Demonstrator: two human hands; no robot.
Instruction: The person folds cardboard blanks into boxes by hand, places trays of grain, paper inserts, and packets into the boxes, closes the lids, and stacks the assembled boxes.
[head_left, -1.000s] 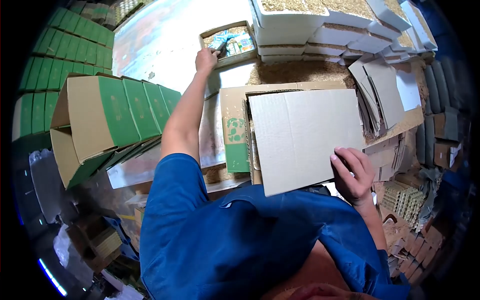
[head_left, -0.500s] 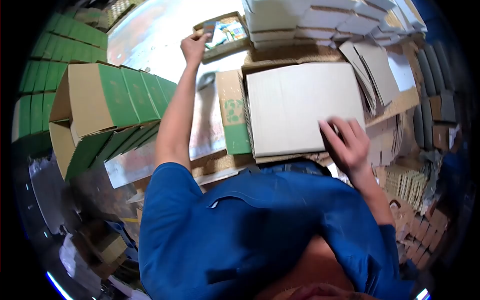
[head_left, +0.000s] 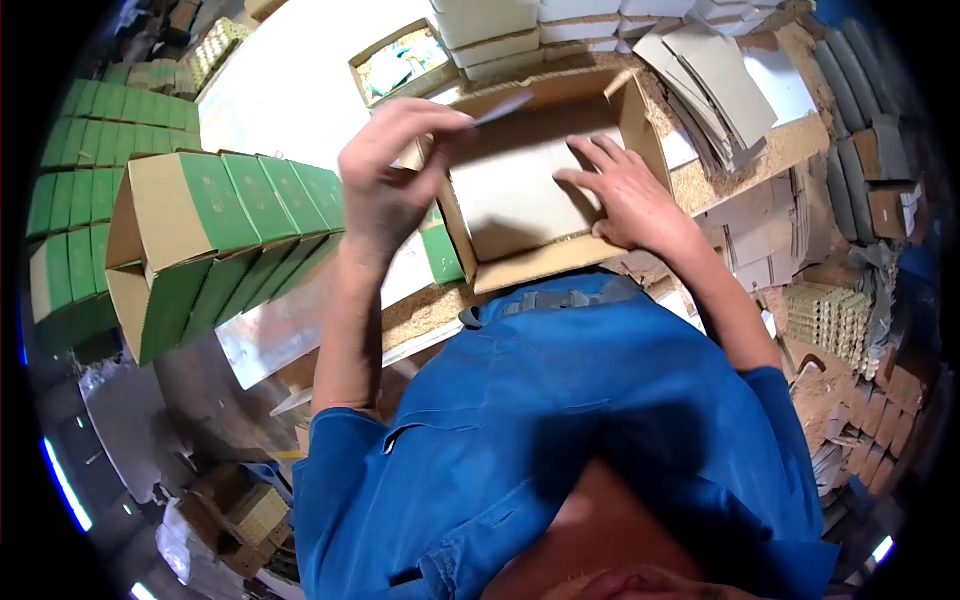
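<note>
An open cardboard box [head_left: 535,264] stands in front of my body, with a pale cardboard sheet [head_left: 520,195] lying flat inside it. My left hand [head_left: 395,165] is at the box's left side, fingers pinched on a small thin card [head_left: 503,109], blurred by motion. Reaching in over the right wall, my right hand [head_left: 625,195] has its fingers spread over the sheet. Behind the box at the left is a shallow tray [head_left: 447,73] holding blue and white packets [head_left: 400,62].
Green and tan cartons [head_left: 225,205] stand at the left, with more green boxes [head_left: 85,205] stacked beyond. White boxes [head_left: 490,38] are piled at the back. Loose cardboard sheets [head_left: 710,90] lie at the right, above egg trays [head_left: 825,315].
The pale sheet has gone down into the box. My left hand has come back from the tray with the small card, and my right hand has moved inward over the sheet.
</note>
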